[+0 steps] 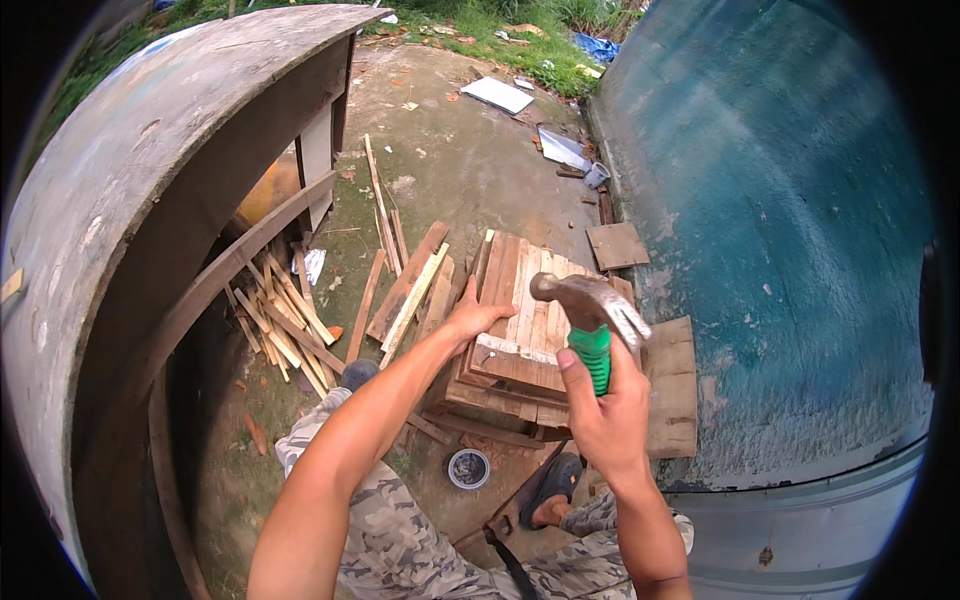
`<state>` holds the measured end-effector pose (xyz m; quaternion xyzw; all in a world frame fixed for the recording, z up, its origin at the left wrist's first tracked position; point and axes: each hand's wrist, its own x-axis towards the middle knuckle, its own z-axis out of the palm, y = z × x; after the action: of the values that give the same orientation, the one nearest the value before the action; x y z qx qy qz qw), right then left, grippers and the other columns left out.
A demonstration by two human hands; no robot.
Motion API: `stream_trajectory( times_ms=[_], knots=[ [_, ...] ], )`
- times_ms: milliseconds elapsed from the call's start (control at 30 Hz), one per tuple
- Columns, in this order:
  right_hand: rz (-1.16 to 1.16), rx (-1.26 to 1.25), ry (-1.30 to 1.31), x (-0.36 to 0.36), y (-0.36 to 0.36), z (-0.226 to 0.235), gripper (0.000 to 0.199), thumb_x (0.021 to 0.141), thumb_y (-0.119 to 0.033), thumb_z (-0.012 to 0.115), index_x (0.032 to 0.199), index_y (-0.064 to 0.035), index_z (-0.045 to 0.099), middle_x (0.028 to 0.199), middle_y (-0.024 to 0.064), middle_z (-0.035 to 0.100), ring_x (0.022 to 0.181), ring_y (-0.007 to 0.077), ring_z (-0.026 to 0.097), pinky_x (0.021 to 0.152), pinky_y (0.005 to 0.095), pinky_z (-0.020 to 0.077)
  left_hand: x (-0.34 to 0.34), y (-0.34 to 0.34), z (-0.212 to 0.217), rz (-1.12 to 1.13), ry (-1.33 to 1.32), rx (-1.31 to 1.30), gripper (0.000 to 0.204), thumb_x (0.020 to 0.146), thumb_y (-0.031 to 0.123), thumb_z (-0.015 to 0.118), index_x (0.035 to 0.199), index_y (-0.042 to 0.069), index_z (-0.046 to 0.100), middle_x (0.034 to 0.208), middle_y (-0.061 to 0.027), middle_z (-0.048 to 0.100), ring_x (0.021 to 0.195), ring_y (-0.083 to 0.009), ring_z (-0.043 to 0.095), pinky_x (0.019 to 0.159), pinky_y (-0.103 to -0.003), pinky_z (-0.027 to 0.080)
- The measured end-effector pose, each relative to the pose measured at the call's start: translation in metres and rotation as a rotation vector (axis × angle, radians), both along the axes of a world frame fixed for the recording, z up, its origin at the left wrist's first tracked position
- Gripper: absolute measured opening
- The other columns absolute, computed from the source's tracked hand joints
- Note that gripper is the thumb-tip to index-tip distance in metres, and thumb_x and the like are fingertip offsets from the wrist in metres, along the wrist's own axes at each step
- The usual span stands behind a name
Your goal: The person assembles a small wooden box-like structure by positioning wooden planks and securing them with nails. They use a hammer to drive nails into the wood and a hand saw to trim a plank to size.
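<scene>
A wooden crate point(540, 300) built of slatted boards stands on the ground in front of me. My left hand point(480, 318) grips its left edge, thumb over the top slats and the other fingers partly hidden down the side. Raised above the crate's right part is a claw hammer point(590, 310) with a steel head and a green grip. My right hand point(610, 420) is closed round that grip, its thumb along the handle. The hammer head is apart from the wood and covers some of the top.
Loose planks point(405, 295) lie left of the crate, and a pile of thin sticks point(285, 315) lies farther left beside a large leaning panel point(190, 90). A small tub point(468, 468) sits near my feet. A teal wall point(780, 250) bounds the right, with boards point(672, 390) along it.
</scene>
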<state>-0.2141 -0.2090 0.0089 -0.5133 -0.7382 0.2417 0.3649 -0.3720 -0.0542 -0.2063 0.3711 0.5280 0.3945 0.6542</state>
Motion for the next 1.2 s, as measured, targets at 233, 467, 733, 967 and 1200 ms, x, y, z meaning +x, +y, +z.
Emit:
stream_trajectory(
  times_ms=[233,467,733,967,1200],
  knots=[
    [0.109,-0.321,-0.283,-0.003,0.001,-0.034,0.026,0.098,-0.018,0.066,0.113,0.0024,0.057,0.084,0.0217,0.070,0.073,0.0360,0.071,0.066,0.0430,0.0535,-0.001,-0.004,0.002,-0.025,-0.026,-0.007,0.136,0.079,0.034,0.086,0.157,0.002,-0.021,0.160,-0.0312,0.027,0.147,-0.0349,0.035,0.120,-0.044,0.030],
    [0.009,-0.125,-0.042,0.016,-0.006,-0.061,0.030,0.098,-0.023,0.063,0.114,0.0020,0.057,0.084,0.0270,0.068,0.078,0.0482,0.068,0.068,0.0485,0.0527,-0.001,-0.002,0.003,-0.010,-0.043,-0.016,0.134,0.079,0.031,0.086,0.159,0.004,-0.019,0.162,-0.0300,0.024,0.147,-0.0366,0.034,0.120,-0.044,0.030],
    [-0.028,-0.003,0.037,-0.004,0.002,0.009,0.027,0.097,-0.017,0.068,0.111,0.0041,0.059,0.072,0.0166,0.067,0.061,0.0293,0.066,0.059,0.0385,0.0510,-0.001,-0.002,0.003,-0.011,-0.031,0.005,0.133,0.081,0.032,0.085,0.157,0.000,-0.020,0.161,-0.0292,0.027,0.147,-0.0351,0.035,0.120,-0.040,0.030],
    [-0.027,-0.308,-0.345,0.005,0.004,-0.055,0.027,0.097,-0.019,0.066,0.110,0.0041,0.061,0.073,0.0193,0.066,0.063,0.0332,0.067,0.063,0.0430,0.0509,0.000,-0.011,0.010,-0.020,-0.032,-0.028,0.133,0.079,0.030,0.086,0.159,0.003,-0.018,0.163,-0.0281,0.024,0.149,-0.0343,0.031,0.122,-0.041,0.027],
    [-0.013,-0.124,-0.061,0.020,-0.008,-0.073,0.027,0.096,-0.019,0.067,0.111,0.0010,0.059,0.082,0.0264,0.068,0.081,0.0508,0.066,0.069,0.0500,0.0520,-0.002,-0.001,0.003,-0.011,-0.058,-0.003,0.134,0.079,0.030,0.086,0.159,0.003,-0.019,0.160,-0.0314,0.027,0.146,-0.0347,0.036,0.121,-0.042,0.029]
  ],
)
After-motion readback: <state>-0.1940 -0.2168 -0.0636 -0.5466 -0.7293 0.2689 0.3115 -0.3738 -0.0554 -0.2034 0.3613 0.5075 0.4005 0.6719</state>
